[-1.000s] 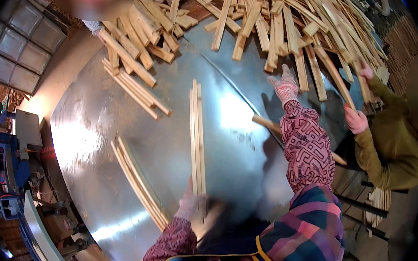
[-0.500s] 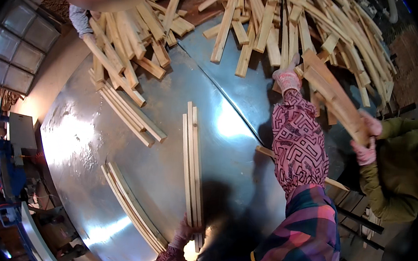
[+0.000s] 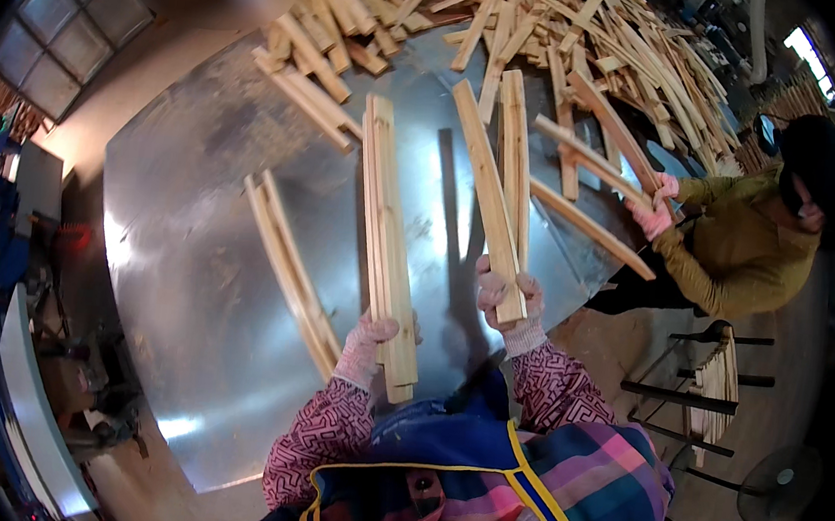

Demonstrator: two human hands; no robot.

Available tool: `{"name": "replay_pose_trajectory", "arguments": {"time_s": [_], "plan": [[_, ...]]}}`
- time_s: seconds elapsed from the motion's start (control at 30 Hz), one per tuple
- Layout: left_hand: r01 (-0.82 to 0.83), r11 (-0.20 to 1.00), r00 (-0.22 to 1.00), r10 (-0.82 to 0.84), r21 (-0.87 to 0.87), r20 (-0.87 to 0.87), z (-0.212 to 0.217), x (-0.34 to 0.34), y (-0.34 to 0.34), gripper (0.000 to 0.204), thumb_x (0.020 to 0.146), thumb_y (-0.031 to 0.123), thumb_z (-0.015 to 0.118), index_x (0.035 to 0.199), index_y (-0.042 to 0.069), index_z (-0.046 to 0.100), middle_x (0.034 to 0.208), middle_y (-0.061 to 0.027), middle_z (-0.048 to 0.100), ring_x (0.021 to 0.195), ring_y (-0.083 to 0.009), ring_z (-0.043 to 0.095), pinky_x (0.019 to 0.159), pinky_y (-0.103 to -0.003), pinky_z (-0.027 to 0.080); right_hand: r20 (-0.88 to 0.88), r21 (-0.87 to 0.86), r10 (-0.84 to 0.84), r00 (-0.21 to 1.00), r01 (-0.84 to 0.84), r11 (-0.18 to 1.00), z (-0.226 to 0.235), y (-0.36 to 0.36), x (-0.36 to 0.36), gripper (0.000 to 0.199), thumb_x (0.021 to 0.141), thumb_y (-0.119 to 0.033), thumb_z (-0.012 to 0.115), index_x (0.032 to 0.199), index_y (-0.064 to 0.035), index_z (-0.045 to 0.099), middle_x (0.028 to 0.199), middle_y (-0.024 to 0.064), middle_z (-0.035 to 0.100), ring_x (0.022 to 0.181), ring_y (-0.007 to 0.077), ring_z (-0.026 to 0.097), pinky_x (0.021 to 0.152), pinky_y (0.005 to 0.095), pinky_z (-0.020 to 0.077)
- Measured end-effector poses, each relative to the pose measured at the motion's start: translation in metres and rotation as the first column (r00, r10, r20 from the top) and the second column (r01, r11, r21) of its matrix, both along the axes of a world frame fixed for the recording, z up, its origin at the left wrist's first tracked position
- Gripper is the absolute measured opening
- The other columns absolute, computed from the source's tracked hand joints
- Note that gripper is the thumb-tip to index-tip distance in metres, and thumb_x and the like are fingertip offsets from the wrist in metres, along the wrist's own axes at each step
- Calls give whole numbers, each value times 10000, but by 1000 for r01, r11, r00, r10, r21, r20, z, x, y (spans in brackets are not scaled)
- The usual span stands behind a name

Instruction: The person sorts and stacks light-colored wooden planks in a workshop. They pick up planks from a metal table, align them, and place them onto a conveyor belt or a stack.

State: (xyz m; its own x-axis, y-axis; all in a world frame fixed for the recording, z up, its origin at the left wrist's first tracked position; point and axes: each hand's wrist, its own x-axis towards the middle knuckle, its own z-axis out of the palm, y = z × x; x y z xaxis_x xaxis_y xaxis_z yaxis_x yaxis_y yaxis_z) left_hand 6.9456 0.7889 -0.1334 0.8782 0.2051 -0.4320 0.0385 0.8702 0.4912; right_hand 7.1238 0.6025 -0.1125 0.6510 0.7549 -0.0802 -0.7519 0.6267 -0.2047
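Observation:
My left hand [image 3: 367,344], in a pale knitted glove, closes round the near end of a bundle of long wooden strips [image 3: 386,227]. The strips lie side by side and point away from me over the metal table [image 3: 194,279]. To the right, my right hand [image 3: 532,302] grips the near ends of wooden slats. One slat [image 3: 484,192] lies slanted across the front, and another piece [image 3: 514,159] shows behind it. Left of the bundle, a set of slightly curved strips [image 3: 291,268] rests on the table.
A co-worker [image 3: 742,231] at the right grips wooden boards [image 3: 623,130] with gloved hands. A loose slat [image 3: 596,230] juts over the right table edge. Heaped wood [image 3: 647,67] covers the far side, with more strips [image 3: 311,110] at far left. A rack [image 3: 717,390] stands at the right.
My right hand has come back from the far heap with slats in its grip. The left hand's bundle looks thicker and sits farther from me. The co-worker's boards have shifted.

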Motion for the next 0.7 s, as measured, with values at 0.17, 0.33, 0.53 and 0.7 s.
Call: {"name": "replay_pose_trajectory", "arguments": {"time_s": [0.17,0.33,0.53,0.7], "plan": [[-32,991,997,23,132,69,4,-132,46,540,775,69,710,1269,11,499,979,-151,624,830,-283,652,720,-430,593,163,-85,252,954,-241,967,-29,19,-156,702,800,-253,700,1312,138,422,1032,147,610,755,186,568,663,274,495],[-115,952,987,142,284,-75,16,-283,84,724,793,97,722,1442,143,404,1060,-136,668,926,-280,676,770,-438,585,547,-627,512,662,-81,775,-6,98,-318,786,835,-376,652,1462,-19,339,923,141,643,816,213,607,694,303,501],[325,794,655,203,514,-728,-38,-396,122,1134,749,368,820,1592,227,75,1269,-167,625,1115,-266,632,931,-351,526,142,-930,990,-20,340,140,-31,194,-439,984,864,-763,459,1532,-66,261,1327,310,550,1237,420,547,1034,427,425],[691,555,520,62,463,-852,-104,-459,155,1261,663,441,846,1590,158,39,1425,-210,501,1233,-299,577,997,-359,502,226,-951,972,-57,204,233,-105,217,-483,867,867,-709,551,1327,25,517,1179,253,640,1112,372,612,951,418,471]]}}
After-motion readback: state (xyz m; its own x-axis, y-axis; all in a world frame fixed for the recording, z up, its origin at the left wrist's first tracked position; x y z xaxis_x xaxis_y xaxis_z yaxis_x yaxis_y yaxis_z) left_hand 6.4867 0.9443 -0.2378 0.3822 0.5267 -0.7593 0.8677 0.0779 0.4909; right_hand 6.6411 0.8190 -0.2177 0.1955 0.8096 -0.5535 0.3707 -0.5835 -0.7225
